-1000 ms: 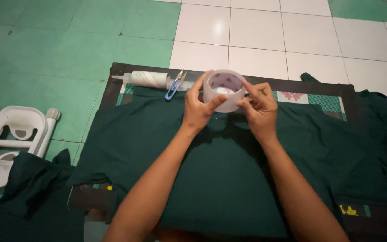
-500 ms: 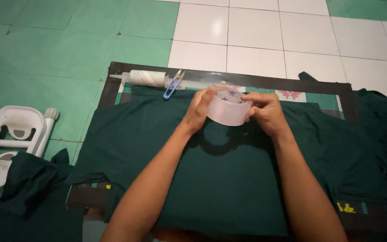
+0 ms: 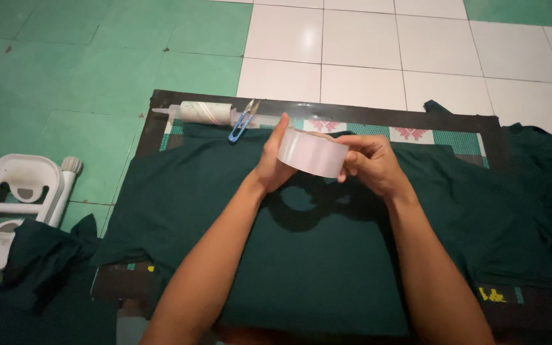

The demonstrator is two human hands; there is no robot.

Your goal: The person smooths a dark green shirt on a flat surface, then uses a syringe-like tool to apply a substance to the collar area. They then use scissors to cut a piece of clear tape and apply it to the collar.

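Observation:
A wide roll of clear packing tape (image 3: 312,153) is held between both hands above a dark green garment (image 3: 301,255). My left hand (image 3: 272,166) grips the roll's left side with the thumb up along its edge. My right hand (image 3: 372,163) holds the right side, fingers curled over the rim. The roll lies on its side, its hollow core hidden from view. The garment is spread flat over a dark-framed board (image 3: 378,118) on the floor.
A white tube (image 3: 202,112) and blue thread snips (image 3: 243,121) lie at the board's far left edge. An overturned white plastic stool (image 3: 14,204) sits on the green tiles at left. More green cloth (image 3: 39,281) is heaped at lower left and at right.
The tape roll has come down from an upright, face-on position and turned onto its side. Both hands lowered slightly with it.

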